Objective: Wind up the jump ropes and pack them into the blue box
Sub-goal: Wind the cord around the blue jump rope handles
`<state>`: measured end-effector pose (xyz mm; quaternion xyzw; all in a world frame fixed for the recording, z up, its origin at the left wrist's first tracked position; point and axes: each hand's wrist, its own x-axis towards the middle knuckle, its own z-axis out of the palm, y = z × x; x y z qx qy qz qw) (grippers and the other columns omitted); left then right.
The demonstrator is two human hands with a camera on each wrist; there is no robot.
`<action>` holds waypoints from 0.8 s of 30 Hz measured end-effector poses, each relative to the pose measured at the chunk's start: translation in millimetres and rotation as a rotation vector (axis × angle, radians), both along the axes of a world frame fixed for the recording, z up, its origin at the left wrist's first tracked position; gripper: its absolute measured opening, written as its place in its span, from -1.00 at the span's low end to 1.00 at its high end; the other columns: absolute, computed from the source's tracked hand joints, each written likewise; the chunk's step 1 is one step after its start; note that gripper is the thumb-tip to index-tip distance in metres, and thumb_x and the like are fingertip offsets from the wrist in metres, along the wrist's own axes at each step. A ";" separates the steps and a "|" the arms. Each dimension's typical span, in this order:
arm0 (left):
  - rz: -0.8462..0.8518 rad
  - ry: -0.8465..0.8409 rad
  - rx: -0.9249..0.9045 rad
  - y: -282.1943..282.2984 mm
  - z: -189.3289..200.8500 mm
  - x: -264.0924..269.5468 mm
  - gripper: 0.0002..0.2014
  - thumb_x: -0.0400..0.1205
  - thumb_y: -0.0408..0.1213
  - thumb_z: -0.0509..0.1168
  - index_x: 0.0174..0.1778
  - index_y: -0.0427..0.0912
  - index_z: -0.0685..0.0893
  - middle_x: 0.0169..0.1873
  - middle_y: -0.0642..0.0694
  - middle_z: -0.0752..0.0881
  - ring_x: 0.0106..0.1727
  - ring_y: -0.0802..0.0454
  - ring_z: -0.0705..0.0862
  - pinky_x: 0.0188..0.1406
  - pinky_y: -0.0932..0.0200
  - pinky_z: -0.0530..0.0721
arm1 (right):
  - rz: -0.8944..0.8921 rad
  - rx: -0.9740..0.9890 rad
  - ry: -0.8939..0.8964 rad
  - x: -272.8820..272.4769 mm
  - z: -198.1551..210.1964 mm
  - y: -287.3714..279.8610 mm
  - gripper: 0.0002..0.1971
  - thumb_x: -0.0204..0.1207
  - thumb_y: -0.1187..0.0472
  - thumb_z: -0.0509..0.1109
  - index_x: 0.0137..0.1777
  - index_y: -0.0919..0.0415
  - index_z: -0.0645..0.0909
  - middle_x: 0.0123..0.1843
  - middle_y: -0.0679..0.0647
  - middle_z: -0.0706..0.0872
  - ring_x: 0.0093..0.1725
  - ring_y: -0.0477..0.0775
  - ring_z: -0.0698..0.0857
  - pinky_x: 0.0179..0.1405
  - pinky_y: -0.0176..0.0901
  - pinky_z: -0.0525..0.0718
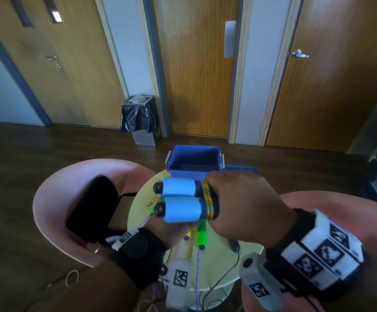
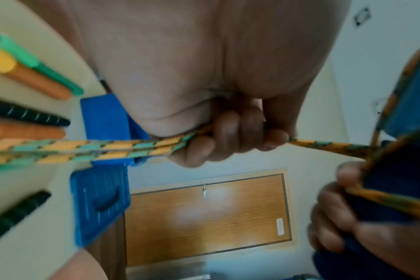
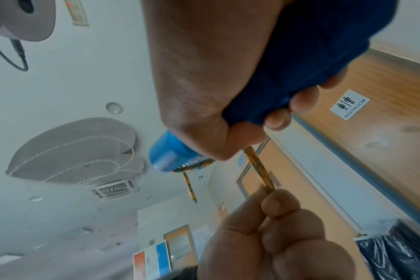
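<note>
Over the table, my right hand (image 1: 243, 203) grips a jump rope's two blue handles (image 1: 180, 199) side by side. Several turns of orange-and-green rope (image 1: 207, 199) are wound round them. My left hand (image 1: 171, 230) sits just below, mostly hidden by the handles. Its fingers (image 2: 228, 136) curl round the same rope (image 2: 108, 147), which runs taut to the handles (image 3: 288, 75) in the right hand (image 3: 204, 75). The open blue box (image 1: 194, 162) stands at the table's far edge, its lid (image 1: 241, 168) beside it.
A green-handled rope (image 1: 201, 235) and further orange, green and black handles (image 2: 36, 83) lie on the round yellow table (image 1: 138, 199). Pink chairs flank it; the left one (image 1: 55, 190) holds a black bag (image 1: 93, 208). A lined bin (image 1: 139, 115) stands by the doors.
</note>
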<state>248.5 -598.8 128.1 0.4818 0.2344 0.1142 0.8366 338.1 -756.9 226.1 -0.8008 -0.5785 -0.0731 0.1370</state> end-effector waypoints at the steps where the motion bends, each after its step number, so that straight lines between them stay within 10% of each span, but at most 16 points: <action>1: 0.003 -0.076 0.005 -13.1 -6.7 -0.9 -0.72 0.50 -0.22 0.50 0.03 -0.05 0.56 -0.24 -0.11 0.50 -0.38 0.20 0.50 -0.46 0.33 0.37 | -0.023 0.030 -0.005 -0.8 -0.3 4.3 -0.76 0.19 -0.11 0.33 -0.21 -0.04 0.45 -0.36 -0.10 0.61 -0.39 0.05 0.65 -0.40 -0.12 0.61; 4: 0.069 -0.188 -0.080 -34.2 -7.3 -1.1 -0.72 0.50 -0.13 0.38 -0.41 0.00 0.39 -0.54 0.06 0.21 -0.55 0.17 0.10 -0.56 0.21 0.02 | -0.092 0.061 -0.017 -0.5 1.7 17.6 -0.75 0.30 -0.08 0.37 -0.11 0.00 0.47 -0.23 -0.08 0.65 -0.28 0.09 0.67 -0.33 -0.10 0.60; 6: 0.099 -0.233 -0.005 -35.6 2.4 -4.3 -0.76 0.58 -0.12 0.26 -0.33 -0.04 0.36 -0.54 0.06 0.11 -0.57 0.16 0.05 -0.61 0.25 0.02 | -0.134 0.032 0.013 0.2 3.5 28.1 -0.74 0.42 -0.09 0.34 -0.03 0.02 0.43 -0.13 -0.08 0.63 -0.16 0.08 0.67 -0.21 -0.06 0.64; 9: 0.231 -0.209 0.314 -22.4 11.6 -9.2 -0.87 0.62 -0.13 0.21 -0.13 -0.11 0.51 -0.55 0.00 0.16 -0.58 0.11 0.14 -0.58 0.16 0.10 | -0.156 0.068 0.041 -3.2 5.9 47.5 -0.70 0.49 -0.13 0.34 -0.03 0.03 0.36 -0.12 -0.07 0.58 -0.13 0.08 0.66 -0.24 -0.07 0.59; 15: 0.328 -0.066 0.735 11.0 7.6 -19.0 -0.68 0.70 -0.12 0.13 -0.36 -0.06 0.59 -0.46 -0.07 0.55 -0.36 0.01 0.53 -0.24 0.06 0.51 | -0.216 0.044 0.048 -9.9 6.4 99.7 -0.65 0.47 -0.12 0.43 0.05 0.08 0.46 -0.10 -0.03 0.65 -0.13 0.10 0.69 -0.29 -0.08 0.57; 20: 0.139 -0.006 0.717 42.0 7.5 -32.8 -0.65 0.72 -0.28 0.13 -0.34 -0.36 0.58 -0.50 -0.22 0.62 -0.44 0.12 0.57 -0.33 0.27 0.50 | -0.354 -0.091 0.000 4.9 -8.6 149.1 -0.81 0.50 0.13 0.33 0.06 0.14 0.48 -0.16 -0.01 0.59 -0.20 0.14 0.63 -0.25 -0.04 0.57; 24: -0.120 0.193 0.791 82.5 13.1 -43.7 -0.69 0.77 -0.33 0.13 -0.27 -0.07 0.62 -0.58 0.17 0.57 -0.55 0.31 0.49 -0.44 0.31 0.45 | -0.409 -0.315 -0.085 1.6 -30.5 183.6 -0.75 0.57 0.16 0.32 0.22 0.13 0.50 0.08 0.05 0.69 0.07 0.19 0.71 -0.05 0.02 0.57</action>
